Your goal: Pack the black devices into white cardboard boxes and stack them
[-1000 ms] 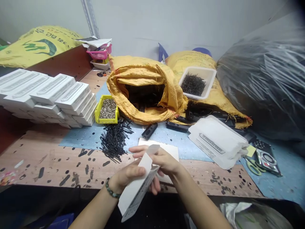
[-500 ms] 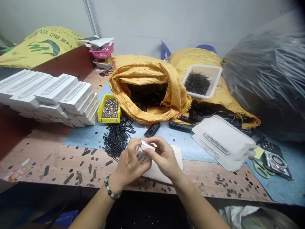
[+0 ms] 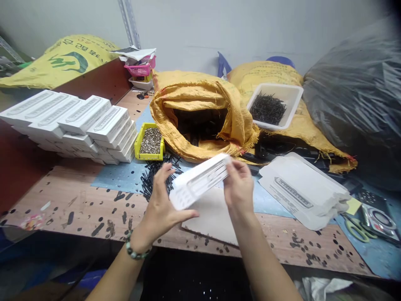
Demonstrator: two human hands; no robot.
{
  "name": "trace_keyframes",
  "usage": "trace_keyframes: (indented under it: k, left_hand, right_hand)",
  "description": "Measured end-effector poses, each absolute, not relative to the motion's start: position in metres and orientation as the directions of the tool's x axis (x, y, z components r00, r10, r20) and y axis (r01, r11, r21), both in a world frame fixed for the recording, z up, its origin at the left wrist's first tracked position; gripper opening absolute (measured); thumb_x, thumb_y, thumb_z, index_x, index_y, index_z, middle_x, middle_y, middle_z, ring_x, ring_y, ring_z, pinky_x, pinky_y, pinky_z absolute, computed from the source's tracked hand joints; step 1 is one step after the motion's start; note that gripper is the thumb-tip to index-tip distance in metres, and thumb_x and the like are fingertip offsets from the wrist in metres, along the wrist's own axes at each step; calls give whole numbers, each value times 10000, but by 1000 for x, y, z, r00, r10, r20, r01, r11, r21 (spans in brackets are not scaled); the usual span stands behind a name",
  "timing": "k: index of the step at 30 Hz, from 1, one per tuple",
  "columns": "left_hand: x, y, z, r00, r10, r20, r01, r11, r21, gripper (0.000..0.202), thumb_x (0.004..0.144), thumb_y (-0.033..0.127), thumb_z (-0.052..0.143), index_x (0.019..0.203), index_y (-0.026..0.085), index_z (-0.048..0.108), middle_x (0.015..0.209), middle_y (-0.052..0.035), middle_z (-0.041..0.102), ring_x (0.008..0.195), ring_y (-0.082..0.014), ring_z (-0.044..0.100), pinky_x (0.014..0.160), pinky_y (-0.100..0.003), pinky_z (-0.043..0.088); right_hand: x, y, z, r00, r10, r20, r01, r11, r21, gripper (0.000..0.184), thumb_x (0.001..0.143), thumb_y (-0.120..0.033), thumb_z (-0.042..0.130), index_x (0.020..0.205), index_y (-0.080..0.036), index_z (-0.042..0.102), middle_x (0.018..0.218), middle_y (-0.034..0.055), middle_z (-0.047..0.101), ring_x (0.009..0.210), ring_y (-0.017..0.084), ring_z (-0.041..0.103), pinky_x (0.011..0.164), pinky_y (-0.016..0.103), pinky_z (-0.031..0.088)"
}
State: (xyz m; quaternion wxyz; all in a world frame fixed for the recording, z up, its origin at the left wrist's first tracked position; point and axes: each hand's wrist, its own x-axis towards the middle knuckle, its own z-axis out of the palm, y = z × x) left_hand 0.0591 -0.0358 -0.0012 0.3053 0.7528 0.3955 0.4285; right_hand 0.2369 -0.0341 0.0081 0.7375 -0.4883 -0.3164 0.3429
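Left hand (image 3: pixel 156 211) has spread wide since the earlier frame, beside left end of white box (image 3: pixel 200 180), contact unclear; right hand (image 3: pixel 239 186) clamped on its right end. Box tilted over pale board (image 3: pixel 211 223). Beyond: black strips (image 3: pixel 149 179), yellow bin (image 3: pixel 148 157).

Stacked boxes (image 3: pixel 84 115), a parts bin (image 3: pixel 149 157) and sacks (image 3: pixel 239 123) suggest a workshop.
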Motion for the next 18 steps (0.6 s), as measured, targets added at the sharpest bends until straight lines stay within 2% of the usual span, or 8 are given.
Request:
trace_keyframes:
  k: [3, 6, 8, 10, 12, 14, 16, 18]
  left_hand:
    - [57, -35, -9, 168, 874, 457, 61, -472, 880, 1107, 585, 626, 745, 1438, 306, 115, 1461, -158, 281, 1297, -318, 420, 1051, -506, 425]
    - [52, -30, -13, -24, 848, 530, -77, -530, 844, 701, 709, 611, 655, 1268, 268, 409, 1372, -112, 404, 1277, -298, 449, 1068, -489, 414]
    - [40, -26, -11, -41, 876, 481, -21, -482, 876, 529, 768, 530, 627, 1181, 232, 486, 1270, -104, 493, 1206, -276, 512, 1038, -459, 445]
    - [25, -22, -7, 51, 950, 307, 134, -311, 941, 514, 762, 483, 645, 1169, 210, 492, 1118, -93, 577, 1006, -247, 618, 873, -407, 542]
    - [13, -21, -5, 149, 984, 95, 392, -147, 908, 510, 734, 451, 681, 1142, 212, 490, 987, -62, 616, 833, -226, 642, 694, -361, 562]
    - [7, -21, -8, 172, 985, 9, 647, -121, 753, 460, 733, 418, 676, 1101, 214, 490, 958, -52, 613, 800, -234, 630, 634, -360, 543]
    - [6, -21, -14, 185, 981, 59, 812, -186, 552, 375, 733, 356, 659, 1033, 194, 503, 977, -72, 601, 849, -261, 616, 674, -394, 535]
    - [9, -21, -20, 218, 965, 149, 859, -262, 441, 352, 714, 292, 657, 1008, 178, 501, 1003, -95, 597, 917, -280, 605, 741, -419, 531]
  right_hand:
    - [233, -21, -3, 463, 884, 63, -254, 201, -946, 178, 815, -372, 646, 894, -221, 593, 849, 3, 646, 722, 134, 632, 671, 299, 556]
    - [231, -13, -18, -13, 977, 214, 180, 213, -960, 169, 902, -297, 506, 1002, -221, 620, 978, 52, 664, 930, 195, 630, 825, 401, 537]
    - [244, -4, -27, -218, 944, 249, 537, 329, -776, 257, 885, -141, 450, 1060, -211, 625, 1130, 88, 640, 1128, 245, 548, 977, 502, 428]
    - [267, 7, -32, -313, 926, 213, 748, 378, -545, 375, 795, -15, 443, 1068, -196, 626, 1197, 108, 615, 1221, 283, 472, 1035, 558, 331]
    - [286, 17, -33, -348, 922, 170, 816, 387, -430, 394, 718, 9, 480, 1031, -182, 627, 1120, 114, 642, 1160, 290, 514, 1006, 519, 370]
    - [293, 20, -30, -311, 932, 186, 836, 362, -413, 380, 722, -47, 508, 1075, -165, 582, 1046, 121, 639, 1036, 270, 575, 916, 443, 456]
    - [285, 17, -23, -138, 936, 323, 790, 300, -534, 462, 790, -134, 472, 1250, -166, 431, 1090, 133, 594, 980, 254, 596, 847, 409, 498]
    - [265, 12, -17, 83, 902, 424, 600, 294, -744, 551, 859, -201, 395, 1373, -220, 196, 1141, 122, 547, 965, 234, 614, 825, 398, 517]
